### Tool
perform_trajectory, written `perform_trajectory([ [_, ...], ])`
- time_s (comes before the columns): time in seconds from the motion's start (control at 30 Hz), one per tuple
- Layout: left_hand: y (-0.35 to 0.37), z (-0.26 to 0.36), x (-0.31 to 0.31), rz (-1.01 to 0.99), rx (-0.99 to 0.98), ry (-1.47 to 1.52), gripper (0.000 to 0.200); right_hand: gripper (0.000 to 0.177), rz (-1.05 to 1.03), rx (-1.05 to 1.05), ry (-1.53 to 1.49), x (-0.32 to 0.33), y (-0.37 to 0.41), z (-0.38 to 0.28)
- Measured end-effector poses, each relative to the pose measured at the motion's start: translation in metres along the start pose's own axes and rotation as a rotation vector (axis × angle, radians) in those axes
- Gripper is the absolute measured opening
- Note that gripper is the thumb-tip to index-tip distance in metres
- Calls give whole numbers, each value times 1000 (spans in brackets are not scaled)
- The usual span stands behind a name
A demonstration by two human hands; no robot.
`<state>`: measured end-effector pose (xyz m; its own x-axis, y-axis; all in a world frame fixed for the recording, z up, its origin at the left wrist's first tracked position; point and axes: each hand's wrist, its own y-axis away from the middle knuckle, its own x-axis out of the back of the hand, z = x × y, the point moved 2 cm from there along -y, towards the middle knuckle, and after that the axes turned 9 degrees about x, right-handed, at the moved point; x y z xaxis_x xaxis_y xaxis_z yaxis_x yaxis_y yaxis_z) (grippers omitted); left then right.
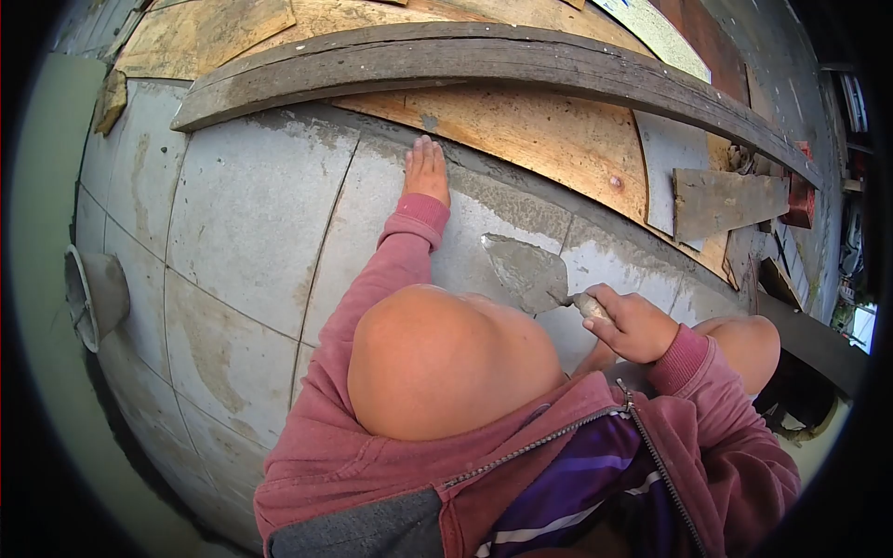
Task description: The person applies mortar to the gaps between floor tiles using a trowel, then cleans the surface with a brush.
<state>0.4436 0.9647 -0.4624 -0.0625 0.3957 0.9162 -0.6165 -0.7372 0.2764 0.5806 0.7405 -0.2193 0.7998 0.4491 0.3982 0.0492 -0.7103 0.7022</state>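
Observation:
My left hand lies flat on a pale floor tile, fingers stretched toward the tile's far edge. A strip of wet grey mortar runs along that edge, close to the fingertips. My right hand is wrapped round the handle of a pointing trowel. The trowel's blade is smeared with grey mortar and points left, over the tiles; whether it touches them I cannot tell. My bare knee is between the two arms.
A long weathered wooden beam lies across the far side over plywood sheets. A short board rests at the right. At the left, a mortar-stained bucket lies tipped beside the green wall.

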Motion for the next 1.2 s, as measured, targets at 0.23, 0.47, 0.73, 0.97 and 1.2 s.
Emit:
perform_trajectory([
  [0.23,20,7,3,63,188,41,61,35,15,-9,68,1,10,1],
  [0.47,48,13,-10,271,208,239,73,36,-11,-88,22,3,26,2],
  [0.73,53,43,-19,58,-262,220,63,36,-97,-150,167,0,26,6],
  [0.97,16,41,-26,34,-328,115,57,37,-106,-180,225,-7,18,9],
  [1.2,23,34,9,266,22,-82,56,37,-10,-292,314,11,4,24],
])
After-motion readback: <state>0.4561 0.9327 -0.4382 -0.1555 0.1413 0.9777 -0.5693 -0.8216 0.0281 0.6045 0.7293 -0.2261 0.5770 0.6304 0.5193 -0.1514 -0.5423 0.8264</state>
